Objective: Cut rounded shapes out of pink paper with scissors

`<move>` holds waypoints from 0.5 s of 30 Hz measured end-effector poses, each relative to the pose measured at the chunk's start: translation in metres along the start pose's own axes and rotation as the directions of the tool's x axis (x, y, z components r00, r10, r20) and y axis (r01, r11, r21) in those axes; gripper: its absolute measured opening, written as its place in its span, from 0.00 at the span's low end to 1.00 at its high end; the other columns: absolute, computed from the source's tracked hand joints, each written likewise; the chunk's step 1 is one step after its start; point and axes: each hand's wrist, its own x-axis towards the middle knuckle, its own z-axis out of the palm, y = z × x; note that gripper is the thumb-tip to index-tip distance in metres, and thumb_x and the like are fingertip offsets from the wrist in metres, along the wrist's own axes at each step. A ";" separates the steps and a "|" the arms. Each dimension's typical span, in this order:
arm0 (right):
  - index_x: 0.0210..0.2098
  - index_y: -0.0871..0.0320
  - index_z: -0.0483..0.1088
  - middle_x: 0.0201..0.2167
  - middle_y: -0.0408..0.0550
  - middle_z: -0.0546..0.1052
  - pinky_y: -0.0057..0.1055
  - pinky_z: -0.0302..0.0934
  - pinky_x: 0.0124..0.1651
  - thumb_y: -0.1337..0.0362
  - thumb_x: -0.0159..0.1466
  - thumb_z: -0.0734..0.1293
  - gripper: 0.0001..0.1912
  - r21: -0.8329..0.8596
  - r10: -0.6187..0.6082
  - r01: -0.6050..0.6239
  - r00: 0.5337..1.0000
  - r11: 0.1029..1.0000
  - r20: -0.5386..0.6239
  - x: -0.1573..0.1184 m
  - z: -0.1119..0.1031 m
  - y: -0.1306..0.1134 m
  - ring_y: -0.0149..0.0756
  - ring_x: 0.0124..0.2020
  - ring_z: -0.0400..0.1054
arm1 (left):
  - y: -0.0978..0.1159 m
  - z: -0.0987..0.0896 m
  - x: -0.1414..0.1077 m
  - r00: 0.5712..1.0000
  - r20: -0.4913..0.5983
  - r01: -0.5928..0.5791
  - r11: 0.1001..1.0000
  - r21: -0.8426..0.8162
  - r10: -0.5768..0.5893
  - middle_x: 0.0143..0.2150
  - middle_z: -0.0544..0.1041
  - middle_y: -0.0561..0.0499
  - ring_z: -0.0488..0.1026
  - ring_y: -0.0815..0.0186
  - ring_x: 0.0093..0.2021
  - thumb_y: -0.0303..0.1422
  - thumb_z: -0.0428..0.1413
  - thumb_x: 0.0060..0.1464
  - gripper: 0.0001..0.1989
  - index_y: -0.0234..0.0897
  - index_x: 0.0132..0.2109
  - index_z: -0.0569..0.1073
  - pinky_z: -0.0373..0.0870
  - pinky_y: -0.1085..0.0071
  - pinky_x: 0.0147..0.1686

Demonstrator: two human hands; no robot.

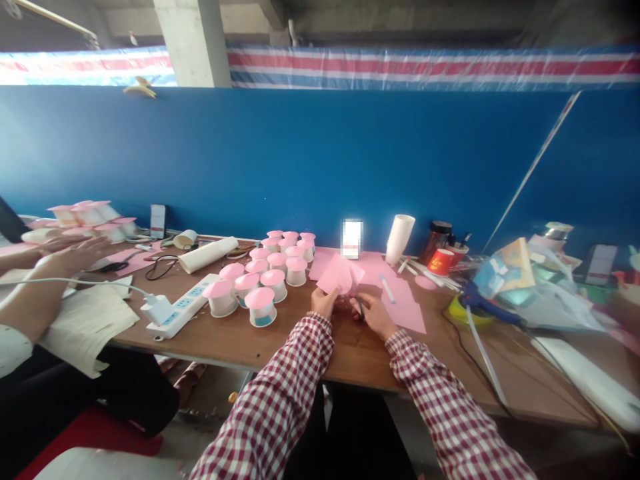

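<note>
My left hand (325,303) pinches a piece of pink paper (334,272) above the brown table (300,347). Just to its right, my right hand (374,315) is closed on the dark handles of scissors (361,308), whose blades are hard to make out against the paper. More pink sheets (404,308) lie flat behind and beside my right hand, with a white strip (387,289) on them. Left of my hands stand several upturned white paper cups (261,315), each topped with a pink paper disc (259,297).
A white power strip (187,307) and a white roll (208,255) lie left. Behind my hands are a phone (351,240) and stacked cups (399,239). Right are a red cup (440,262), a jar (437,240) and plastic bags (545,287). Another person's hands (75,257) are far left.
</note>
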 end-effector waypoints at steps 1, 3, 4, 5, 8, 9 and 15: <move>0.42 0.62 0.72 0.20 0.43 0.71 0.30 0.65 0.26 0.48 0.54 0.67 0.25 -0.006 -0.002 0.002 1.000 1.000 0.001 0.000 0.000 -0.001 0.31 0.21 0.66 | 0.000 0.000 0.000 1.000 0.007 -0.001 1.000 0.000 0.001 0.25 0.76 0.47 0.72 0.69 0.21 0.32 0.66 0.37 0.16 0.27 0.33 0.72 0.70 0.75 0.20; 0.42 0.62 0.73 0.20 0.44 0.72 0.29 0.65 0.26 0.48 0.55 0.67 0.25 -0.010 -0.006 0.006 1.000 1.000 0.004 -0.001 0.000 -0.001 0.32 0.21 0.66 | 0.000 0.000 0.000 1.000 0.016 0.001 1.000 -0.002 -0.001 0.25 0.76 0.47 0.72 0.69 0.21 0.32 0.66 0.37 0.16 0.27 0.34 0.72 0.70 0.75 0.19; 0.42 0.62 0.73 0.20 0.44 0.72 0.29 0.65 0.26 0.48 0.55 0.66 0.25 -0.013 -0.007 0.007 1.000 1.000 0.004 -0.001 0.000 -0.002 0.32 0.21 0.67 | 0.000 0.000 0.000 1.000 0.016 0.006 1.000 -0.003 -0.006 0.25 0.76 0.47 0.72 0.68 0.21 0.32 0.66 0.37 0.17 0.27 0.34 0.72 0.70 0.75 0.19; 0.42 0.62 0.73 0.20 0.44 0.72 0.29 0.64 0.25 0.47 0.55 0.66 0.25 -0.017 -0.008 0.008 1.000 1.000 0.003 -0.001 0.000 -0.002 0.32 0.21 0.67 | 0.001 0.000 -0.001 1.000 0.014 0.013 1.000 -0.002 -0.013 0.25 0.76 0.47 0.72 0.68 0.21 0.32 0.66 0.37 0.17 0.27 0.34 0.72 0.70 0.75 0.19; 0.42 0.61 0.73 0.20 0.44 0.72 0.28 0.63 0.24 0.48 0.55 0.66 0.25 -0.038 -0.003 0.003 1.000 0.999 -0.005 -0.001 0.000 -0.003 0.33 0.22 0.67 | 0.003 0.001 -0.002 0.999 0.011 0.035 0.999 0.013 -0.035 0.24 0.76 0.46 0.72 0.68 0.21 0.32 0.65 0.38 0.16 0.27 0.34 0.72 0.70 0.75 0.18; 0.42 0.61 0.73 0.20 0.44 0.72 0.28 0.63 0.24 0.48 0.55 0.66 0.24 -0.043 -0.001 0.000 1.000 0.999 -0.007 -0.001 -0.001 -0.003 0.33 0.22 0.67 | 0.004 0.001 -0.002 0.999 0.011 0.038 0.999 0.019 -0.038 0.24 0.75 0.46 0.72 0.68 0.20 0.32 0.65 0.39 0.16 0.26 0.34 0.72 0.70 0.75 0.18; 0.42 0.61 0.72 0.21 0.45 0.73 0.27 0.62 0.23 0.48 0.56 0.66 0.24 -0.043 0.016 -0.016 1.000 0.999 -0.016 -0.001 -0.001 -0.003 0.32 0.22 0.68 | 0.001 0.000 0.000 0.998 0.034 0.044 0.999 0.026 -0.045 0.23 0.75 0.46 0.72 0.68 0.19 0.33 0.65 0.40 0.17 0.25 0.35 0.71 0.68 0.76 0.16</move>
